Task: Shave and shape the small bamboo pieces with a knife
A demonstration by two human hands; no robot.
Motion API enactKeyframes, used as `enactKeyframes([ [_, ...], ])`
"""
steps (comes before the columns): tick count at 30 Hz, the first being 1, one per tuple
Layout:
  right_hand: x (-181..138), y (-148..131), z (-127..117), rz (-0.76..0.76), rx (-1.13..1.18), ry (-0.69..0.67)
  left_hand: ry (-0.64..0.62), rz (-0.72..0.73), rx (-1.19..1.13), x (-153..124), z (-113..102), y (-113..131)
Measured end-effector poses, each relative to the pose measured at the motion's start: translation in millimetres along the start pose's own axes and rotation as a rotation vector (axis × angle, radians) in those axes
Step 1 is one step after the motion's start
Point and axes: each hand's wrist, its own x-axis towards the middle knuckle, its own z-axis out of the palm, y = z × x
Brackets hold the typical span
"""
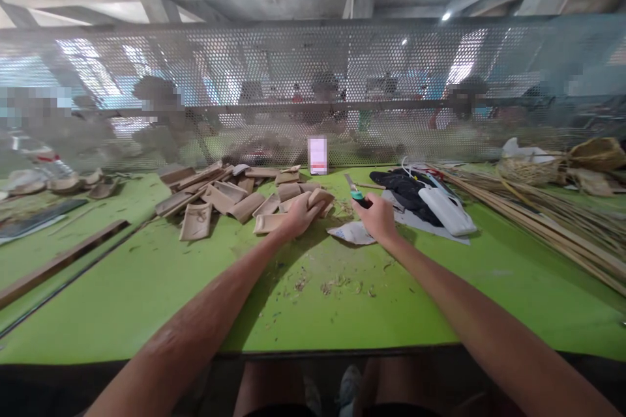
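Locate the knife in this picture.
In the head view, the knife is just right of centre, held in the right hand, with the curved bamboo piece in the left hand to its left.

The left forearm (222,293) and the right forearm (440,287) are seen bare for as much of their length as is shown, both slender and tapered toward the wrists. The left hand (299,215) and the right hand (379,216) are likewise ungloved. An uneven, slightly shiny patch is shown on the left forearm. The thighs (270,386) are bare and partly shaded, and their upper ends are covered by black shorts (278,411), of which only the edge can be seen. Pale grey shoes (349,384) are worn, their finer details being blurred by shadow.
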Motion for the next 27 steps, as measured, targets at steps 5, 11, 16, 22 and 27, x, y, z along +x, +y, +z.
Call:
enactKeyframes([
  [5,-0.5,-0.6,0.3,-0.010,0.020,-0.039,-0.005,0.024,-0.025,-0.9,-0.4,1.2],
  [11,-2.0,0.9,1.3,-0.030,0.033,-0.055,-0.034,0.023,-0.079,-1.8,-1.9,5.4],
  [16,-1.4,2.4,2.6,-0.054,0.011,-0.052,-0.032,0.014,-0.098,-1.6,-2.1,6.2],
  [22,1.0,4.1,-1.7,-0.042,-0.017,-0.022,-0.030,0.012,-0.108,-1.5,-2.2,7.2],
  [27,2.9,4.2,-3.7,-0.068,-0.051,-0.017,-0.038,0.018,-0.102,-1.5,-1.3,5.8],
])
